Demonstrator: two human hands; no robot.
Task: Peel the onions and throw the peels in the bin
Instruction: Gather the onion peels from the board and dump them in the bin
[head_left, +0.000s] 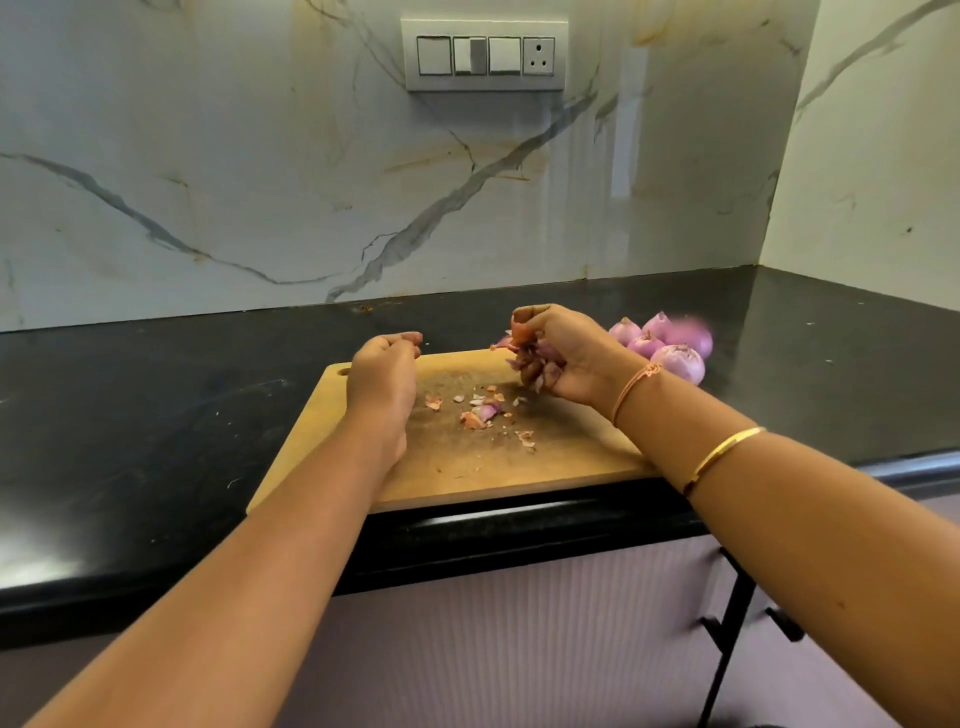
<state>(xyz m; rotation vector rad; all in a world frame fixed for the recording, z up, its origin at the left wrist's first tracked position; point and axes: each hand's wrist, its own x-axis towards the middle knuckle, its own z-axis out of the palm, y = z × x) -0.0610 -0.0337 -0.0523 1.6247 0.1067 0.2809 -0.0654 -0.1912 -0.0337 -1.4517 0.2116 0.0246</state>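
Head view: onions (670, 345) are seen peeled; peels (543, 358) are gripped in the right hand (576, 356); left hand (387, 374) is curled, contents unclear; scraps (483, 413) are left on board (519, 467), bin unseen

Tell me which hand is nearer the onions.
Right. The right hand, gripping peels, is beside the onions; the left hand is over the board's left side.

No words, brands, numbers or signs can be read anywhere; the switch plate (484, 54) on the far wall and the near cutting board (519, 467) carry no legible marking.
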